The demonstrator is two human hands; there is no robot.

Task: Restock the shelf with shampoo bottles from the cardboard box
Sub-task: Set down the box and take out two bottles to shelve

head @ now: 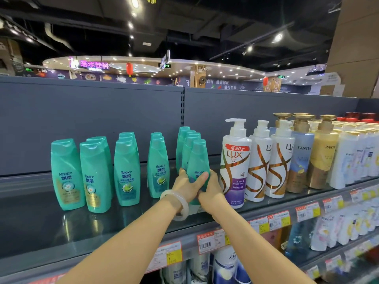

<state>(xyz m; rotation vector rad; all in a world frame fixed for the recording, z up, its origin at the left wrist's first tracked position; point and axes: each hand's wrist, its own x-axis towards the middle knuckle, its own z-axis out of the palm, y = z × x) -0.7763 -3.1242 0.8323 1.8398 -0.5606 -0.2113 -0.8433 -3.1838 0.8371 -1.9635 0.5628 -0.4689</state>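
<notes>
A green shampoo bottle (197, 160) is grasped low on its body by both hands: the left hand (187, 186) wraps it from the left with the thumb across the front, and the right hand (211, 186) cups it from the right. The bottle is held upright at the front of a row of matching bottles on the shelf (41, 226), just beside a white pump bottle (235, 160). Whether its base is seated cannot be told. The placing step is judged to be in hand. Next, the grip must be released without tipping the row. The cardboard box is not in view.
</notes>
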